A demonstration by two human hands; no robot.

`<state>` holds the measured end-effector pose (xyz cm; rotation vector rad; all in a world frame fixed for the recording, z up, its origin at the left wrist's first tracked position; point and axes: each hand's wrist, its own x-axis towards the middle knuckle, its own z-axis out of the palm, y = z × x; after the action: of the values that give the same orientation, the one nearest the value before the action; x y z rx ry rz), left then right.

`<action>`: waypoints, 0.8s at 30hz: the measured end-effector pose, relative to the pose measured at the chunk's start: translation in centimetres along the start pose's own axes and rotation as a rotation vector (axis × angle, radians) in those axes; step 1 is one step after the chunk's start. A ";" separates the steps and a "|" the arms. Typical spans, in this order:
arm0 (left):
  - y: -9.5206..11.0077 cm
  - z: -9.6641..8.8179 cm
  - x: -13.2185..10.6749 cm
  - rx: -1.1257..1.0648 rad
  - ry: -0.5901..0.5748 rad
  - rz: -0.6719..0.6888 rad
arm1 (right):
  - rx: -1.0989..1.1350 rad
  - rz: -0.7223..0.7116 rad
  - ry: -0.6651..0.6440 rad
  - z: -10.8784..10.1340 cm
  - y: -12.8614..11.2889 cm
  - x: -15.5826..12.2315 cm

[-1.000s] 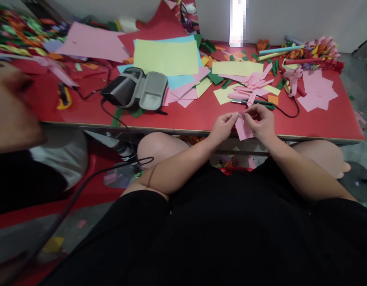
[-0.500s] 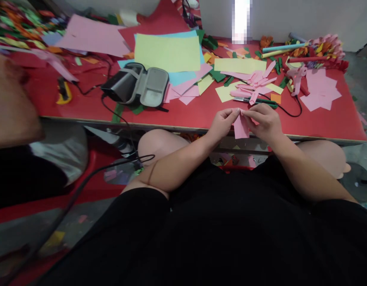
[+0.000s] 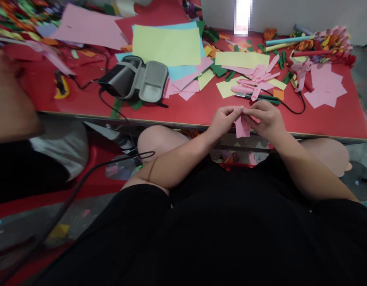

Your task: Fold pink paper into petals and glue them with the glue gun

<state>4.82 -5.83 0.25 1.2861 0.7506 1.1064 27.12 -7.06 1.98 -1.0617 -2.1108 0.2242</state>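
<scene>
A small pink paper piece (image 3: 242, 127) hangs over the front edge of the red table, pinched at its top by both hands. My left hand (image 3: 224, 120) is closed on the paper's upper left, thumb and fingertips together. On the upper right, my right hand (image 3: 267, 118) pinches the same paper, its fingers curled. The two sets of fingertips nearly meet and hide the paper's top edge. Just beyond them lie a green-handled cutter (image 3: 262, 98) and a heap of folded pink paper strips (image 3: 256, 81).
A pink glue gun (image 3: 303, 75) with a cord stands right, beside pink paper squares (image 3: 325, 85). An open grey case (image 3: 153, 81), yellow sheets (image 3: 167, 45) and a yellow utility knife (image 3: 61, 85) lie left. Another person's arm (image 3: 12, 101) is at far left. A black cable (image 3: 82, 180) crosses my left side.
The camera view has shifted slightly. Both hands keep their pinch on the pink paper, with the fingertips a little closer together at its top.
</scene>
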 end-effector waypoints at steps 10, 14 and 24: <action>-0.2 -0.3 0.3 0.052 0.029 0.025 | 0.324 0.363 0.131 -0.8 -2.0 0.7; -0.7 -0.3 0.4 0.060 0.049 0.036 | 0.434 0.524 0.096 0.1 -1.1 0.7; -1.2 -0.5 0.5 0.064 0.062 0.018 | 0.504 0.583 0.064 0.9 -0.7 0.4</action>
<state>4.85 -5.09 -0.97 1.3194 0.8274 1.1494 25.90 -7.08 1.90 -1.3085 -1.5146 0.9324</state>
